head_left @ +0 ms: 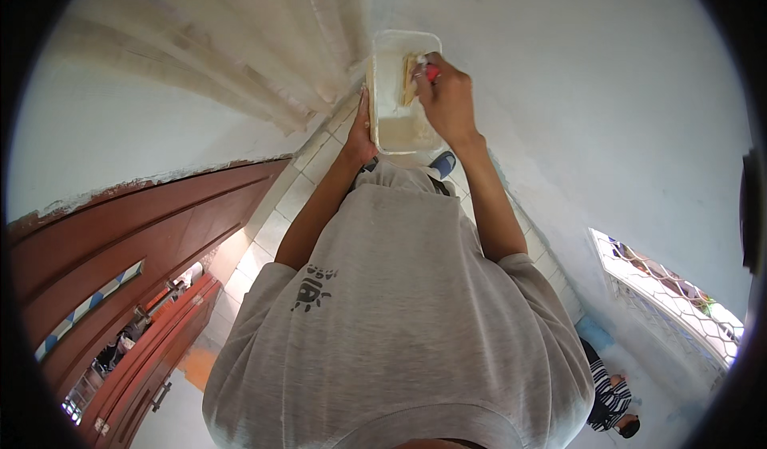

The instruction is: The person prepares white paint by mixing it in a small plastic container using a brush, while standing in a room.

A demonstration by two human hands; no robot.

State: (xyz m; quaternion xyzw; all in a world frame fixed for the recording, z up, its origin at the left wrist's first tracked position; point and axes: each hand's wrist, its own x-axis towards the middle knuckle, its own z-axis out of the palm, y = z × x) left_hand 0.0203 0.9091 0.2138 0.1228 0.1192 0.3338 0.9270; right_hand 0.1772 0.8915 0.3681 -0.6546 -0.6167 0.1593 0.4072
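A white rectangular tub (436,40) is held out in front of my body, with pale, paint-like liquid in its lower part. My left hand (363,133) grips the tub along its left side, the fingers partly hidden behind the wall. In my right hand (450,101) is a wide paintbrush (408,80) with a yellowish head and some red near the grip. The brush is over the inside of the tub, close to its right wall; whether it touches the liquid I cannot tell.
Pale curtain (264,41) hangs at the upper left, beside a reddish-brown door frame (144,225). A whitish wall (607,105) runs along the right, with a grilled window (671,289). Below it is a person (609,393) in stripes. Light tiles (297,197) cover the floor.
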